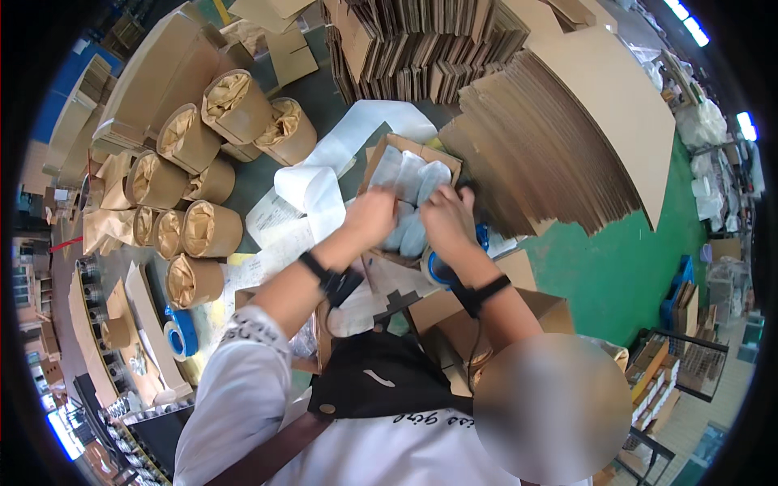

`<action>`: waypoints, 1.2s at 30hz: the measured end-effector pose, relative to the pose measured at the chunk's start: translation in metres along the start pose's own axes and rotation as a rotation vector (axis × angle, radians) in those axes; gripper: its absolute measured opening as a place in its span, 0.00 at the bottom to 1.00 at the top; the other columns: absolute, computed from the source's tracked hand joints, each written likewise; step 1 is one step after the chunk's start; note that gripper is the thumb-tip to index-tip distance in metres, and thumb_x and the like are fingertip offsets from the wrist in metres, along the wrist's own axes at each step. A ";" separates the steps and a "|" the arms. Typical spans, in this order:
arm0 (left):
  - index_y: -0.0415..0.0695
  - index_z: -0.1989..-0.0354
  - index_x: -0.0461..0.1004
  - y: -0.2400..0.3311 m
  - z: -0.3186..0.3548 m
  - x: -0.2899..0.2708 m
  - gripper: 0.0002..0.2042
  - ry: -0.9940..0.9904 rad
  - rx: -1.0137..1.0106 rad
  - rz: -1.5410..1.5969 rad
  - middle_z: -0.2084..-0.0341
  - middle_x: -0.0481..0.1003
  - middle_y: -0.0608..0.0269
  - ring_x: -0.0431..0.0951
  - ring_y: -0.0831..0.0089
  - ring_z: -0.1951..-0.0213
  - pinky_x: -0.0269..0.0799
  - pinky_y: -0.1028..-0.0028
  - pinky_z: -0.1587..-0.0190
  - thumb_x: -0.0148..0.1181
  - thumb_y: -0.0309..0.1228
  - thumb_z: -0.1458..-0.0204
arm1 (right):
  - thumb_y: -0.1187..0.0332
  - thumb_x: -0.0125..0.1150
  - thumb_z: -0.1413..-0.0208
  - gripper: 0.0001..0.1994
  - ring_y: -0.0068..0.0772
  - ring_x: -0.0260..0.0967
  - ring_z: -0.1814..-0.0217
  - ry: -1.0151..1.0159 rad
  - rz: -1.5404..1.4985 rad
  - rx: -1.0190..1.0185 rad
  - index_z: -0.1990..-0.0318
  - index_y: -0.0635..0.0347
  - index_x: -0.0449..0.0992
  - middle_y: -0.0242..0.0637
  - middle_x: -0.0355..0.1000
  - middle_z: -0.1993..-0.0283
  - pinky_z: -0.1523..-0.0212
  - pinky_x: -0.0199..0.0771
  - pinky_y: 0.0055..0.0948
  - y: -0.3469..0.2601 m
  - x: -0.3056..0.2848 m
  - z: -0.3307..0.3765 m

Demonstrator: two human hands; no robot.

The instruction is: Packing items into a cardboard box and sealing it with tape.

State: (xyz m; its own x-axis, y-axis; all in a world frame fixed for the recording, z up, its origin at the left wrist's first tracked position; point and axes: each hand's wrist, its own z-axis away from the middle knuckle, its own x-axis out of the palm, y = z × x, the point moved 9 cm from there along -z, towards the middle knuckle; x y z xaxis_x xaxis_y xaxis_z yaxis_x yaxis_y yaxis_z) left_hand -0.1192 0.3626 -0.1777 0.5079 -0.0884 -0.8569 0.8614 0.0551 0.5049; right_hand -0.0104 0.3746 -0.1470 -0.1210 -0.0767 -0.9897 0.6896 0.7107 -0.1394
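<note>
A small open cardboard box [454, 165] sits in front of me, with several packets in cloudy plastic wrap [408, 174] lying side by side in it. My left hand [373, 215] reaches to the box's left side, its curled fingers closed at a packet's edge. On the right, my right hand [446, 219] bends over the packets with fingers closed on one near the right wall. Both hands hide part of the lower packets, and the exact grip is partly covered. Beside my right wrist is a blue tape dispenser [438, 269].
Brown cardboard tubs stuffed with paper [212, 228] cluster at left. A white sheet strip [312, 190] curls beside the box. Flat cardboard stacks [559, 138] stand at right and behind. Another tape dispenser [181, 332] lies at left; an open carton [527, 308] is near my body.
</note>
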 end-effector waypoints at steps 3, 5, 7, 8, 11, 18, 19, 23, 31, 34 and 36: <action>0.37 0.66 0.69 0.015 0.044 -0.014 0.07 0.055 0.147 0.128 0.62 0.71 0.44 0.72 0.45 0.59 0.69 0.58 0.58 0.57 0.24 0.53 | 0.66 0.55 0.49 0.09 0.41 0.66 0.49 0.165 -0.042 -0.167 0.64 0.61 0.74 0.42 0.71 0.57 0.43 0.55 0.51 -0.018 -0.028 0.032; 0.37 0.63 0.65 0.015 0.059 -0.009 0.10 0.076 0.203 0.282 0.57 0.66 0.44 0.69 0.43 0.56 0.68 0.58 0.56 0.55 0.20 0.53 | 0.66 0.59 0.51 0.12 0.49 0.64 0.47 0.083 -0.116 -0.138 0.62 0.62 0.71 0.45 0.69 0.56 0.42 0.55 0.53 -0.023 -0.009 0.040; 0.37 0.60 0.64 0.015 0.051 -0.009 0.12 0.098 0.139 0.334 0.57 0.66 0.44 0.69 0.43 0.56 0.68 0.58 0.55 0.55 0.20 0.55 | 0.68 0.64 0.54 0.20 0.56 0.64 0.47 -0.061 -0.247 -0.138 0.55 0.61 0.66 0.48 0.69 0.56 0.43 0.58 0.52 -0.024 -0.004 0.034; 0.37 0.57 0.64 0.013 0.047 -0.008 0.15 0.119 0.074 0.382 0.56 0.66 0.43 0.69 0.43 0.55 0.68 0.59 0.53 0.55 0.19 0.56 | 0.68 0.64 0.54 0.20 0.56 0.64 0.47 -0.065 -0.243 -0.135 0.55 0.61 0.66 0.48 0.69 0.56 0.43 0.58 0.52 -0.021 -0.005 0.029; 0.39 0.48 0.61 0.016 0.026 -0.001 0.25 0.055 0.138 0.297 0.55 0.67 0.41 0.69 0.43 0.53 0.68 0.58 0.51 0.55 0.17 0.59 | 0.70 0.65 0.57 0.21 0.54 0.67 0.49 -0.297 -0.346 -0.071 0.55 0.61 0.65 0.48 0.70 0.57 0.45 0.60 0.47 -0.015 0.013 0.023; 0.45 0.45 0.62 0.002 -0.004 0.019 0.30 -0.085 0.085 0.179 0.60 0.72 0.39 0.73 0.44 0.55 0.70 0.57 0.54 0.60 0.22 0.62 | 0.72 0.66 0.63 0.21 0.46 0.70 0.54 -0.202 -0.206 -0.210 0.58 0.60 0.70 0.47 0.70 0.61 0.48 0.65 0.42 -0.024 0.025 0.007; 0.46 0.44 0.63 -0.001 -0.006 0.020 0.31 -0.090 0.056 0.204 0.58 0.72 0.39 0.72 0.44 0.54 0.69 0.57 0.52 0.60 0.21 0.62 | 0.71 0.67 0.65 0.21 0.46 0.70 0.54 -0.191 -0.154 -0.190 0.58 0.60 0.71 0.47 0.70 0.62 0.49 0.66 0.41 -0.023 0.025 0.006; 0.43 0.44 0.65 -0.013 -0.004 0.023 0.29 -0.033 0.063 0.364 0.58 0.73 0.40 0.74 0.47 0.54 0.70 0.61 0.52 0.64 0.28 0.59 | 0.69 0.70 0.69 0.21 0.48 0.69 0.53 -0.345 -0.339 -0.037 0.62 0.59 0.72 0.46 0.70 0.60 0.50 0.68 0.39 -0.012 0.008 0.009; 0.37 0.39 0.57 0.072 0.054 0.000 0.26 -0.629 -0.222 1.803 0.49 0.70 0.50 0.69 0.46 0.44 0.70 0.48 0.48 0.50 0.38 0.41 | 0.67 0.73 0.65 0.26 0.34 0.68 0.48 0.117 -1.509 0.308 0.56 0.66 0.73 0.40 0.71 0.52 0.46 0.65 0.29 0.041 -0.101 0.151; 0.41 0.40 0.56 0.098 0.096 0.011 0.29 -0.899 -0.360 1.996 0.54 0.66 0.49 0.72 0.45 0.51 0.80 0.54 0.70 0.53 0.43 0.46 | 0.62 0.74 0.62 0.35 0.30 0.68 0.47 0.351 -2.087 0.433 0.45 0.68 0.66 0.41 0.71 0.50 0.45 0.67 0.29 0.035 -0.084 0.249; 0.41 0.43 0.58 0.123 0.121 0.039 0.29 -1.143 -0.439 2.032 0.58 0.66 0.52 0.74 0.55 0.57 0.77 0.68 0.77 0.58 0.43 0.48 | 0.58 0.72 0.57 0.37 0.38 0.69 0.45 0.692 -2.433 0.558 0.42 0.67 0.63 0.44 0.70 0.48 0.45 0.70 0.38 0.023 -0.051 0.310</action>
State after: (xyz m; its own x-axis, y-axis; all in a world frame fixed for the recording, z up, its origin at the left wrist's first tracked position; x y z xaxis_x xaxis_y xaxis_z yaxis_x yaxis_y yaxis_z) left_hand 0.0072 0.2460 -0.1361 0.3105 0.0370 0.9499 -0.5022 0.8548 0.1309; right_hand 0.2335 0.1782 -0.1100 -0.5403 0.1447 0.8289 -0.8201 -0.3111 -0.4802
